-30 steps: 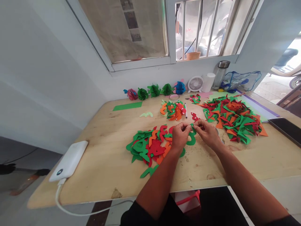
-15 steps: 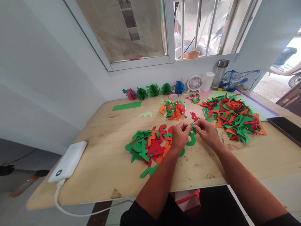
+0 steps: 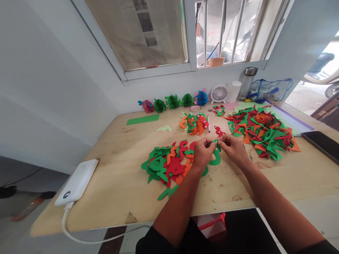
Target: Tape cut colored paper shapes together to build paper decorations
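My left hand [image 3: 203, 151] and my right hand [image 3: 233, 149] meet above the wooden table, fingertips pinched together. Between them they hold a curved green paper cutout [image 3: 216, 157], whose lower loop hangs below the fingers; its upper end is partly hidden by my thumbs. To the left of my left hand spreads a loose pile of green, red and orange paper cutouts [image 3: 174, 165], part of it behind my forearm. Just beyond my fingers lies a red cutout with small white patches [image 3: 218, 131].
A heap of paper scraps [image 3: 265, 130] lies at the right, beside a black phone [image 3: 321, 144]. Further back are a smaller cutout pile [image 3: 194, 123], a marker [image 3: 208, 124], paper honeycomb figures [image 3: 173, 101] and a small fan [image 3: 219, 94]. A white power bank [image 3: 76, 181] lies at the left edge.
My fingers have shifted very slightly on the green paper cutout, and a little more of its upper end shows by my left fingertips. Everything else stays in place.
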Available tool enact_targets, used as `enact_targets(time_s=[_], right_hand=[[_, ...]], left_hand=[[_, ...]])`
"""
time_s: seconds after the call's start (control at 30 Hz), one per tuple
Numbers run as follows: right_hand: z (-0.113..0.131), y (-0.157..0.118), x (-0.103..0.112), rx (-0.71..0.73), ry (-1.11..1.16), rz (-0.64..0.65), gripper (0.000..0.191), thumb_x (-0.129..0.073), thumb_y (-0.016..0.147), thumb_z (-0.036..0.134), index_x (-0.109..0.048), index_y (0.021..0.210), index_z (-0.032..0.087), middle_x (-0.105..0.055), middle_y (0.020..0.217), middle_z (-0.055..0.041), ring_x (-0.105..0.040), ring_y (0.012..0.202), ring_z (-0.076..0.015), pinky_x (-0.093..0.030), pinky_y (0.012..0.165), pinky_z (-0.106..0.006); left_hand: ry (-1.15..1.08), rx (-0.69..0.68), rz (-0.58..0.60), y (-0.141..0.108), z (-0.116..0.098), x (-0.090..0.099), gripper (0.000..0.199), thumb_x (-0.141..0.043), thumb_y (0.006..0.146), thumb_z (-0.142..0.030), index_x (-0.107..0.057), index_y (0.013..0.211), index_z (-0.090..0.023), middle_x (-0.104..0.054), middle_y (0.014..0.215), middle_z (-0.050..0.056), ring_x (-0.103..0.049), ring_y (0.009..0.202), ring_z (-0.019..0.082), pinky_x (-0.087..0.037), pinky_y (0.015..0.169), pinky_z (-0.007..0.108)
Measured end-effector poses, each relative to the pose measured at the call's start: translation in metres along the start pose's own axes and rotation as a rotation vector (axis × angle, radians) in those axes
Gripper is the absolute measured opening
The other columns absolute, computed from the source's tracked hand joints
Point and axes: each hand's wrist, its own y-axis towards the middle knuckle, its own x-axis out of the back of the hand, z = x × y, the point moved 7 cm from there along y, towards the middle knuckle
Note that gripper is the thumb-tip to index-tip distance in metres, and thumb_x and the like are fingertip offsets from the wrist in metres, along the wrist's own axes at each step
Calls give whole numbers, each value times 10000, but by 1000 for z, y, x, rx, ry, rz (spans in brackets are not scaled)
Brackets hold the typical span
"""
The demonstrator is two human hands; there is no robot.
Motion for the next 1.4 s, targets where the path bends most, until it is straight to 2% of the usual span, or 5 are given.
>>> enact_targets(time_s=[0.27,0.6,1.1,1.3,1.4], right_hand=[[-10,0,-3,-187,252,48,271,-584,746,437,-546,660,182,-483,535,39,-363,443,-79,-260,406,-223],[-5,1,-4,-92,196,99,289,-602,732,445,-528,637,182,-469,555,38,-391,503,-89,-300,473,-233],[-11,3,9,-117,152,-31,288,-607,708,432,-495,604,188,-456,536,45,-388,495,-89,-291,482,-239],[-9,5,21,-148,204,-73,302,-580,742,464,-599,684,168,-546,603,13,-441,537,-99,-343,523,-238],[-15,4,47,-182,239,-231,298,-601,718,464,-611,723,166,-616,678,-15,-495,566,-111,-394,558,-245]], left_hand=[[-27,9,0,-1,0,0,101,-636,644,-239,-619,604,-148,-622,574,-2,-544,523,100,-411,522,203],[-86,48,47,-2,0,-5,97,-649,642,-236,-638,622,-142,-638,593,14,-577,557,109,-432,548,211],[-132,215,256,-7,11,-15,285,-761,575,-341,-656,704,-110,-574,589,-8,-494,505,67,-357,493,184],[-130,214,166,-4,15,-8,273,-758,558,-302,-646,721,-114,-576,593,-14,-513,490,68,-381,502,186],[-137,200,94,-1,16,-2,271,-742,573,-294,-640,758,-124,-580,599,-21,-528,473,71,-395,499,190]])
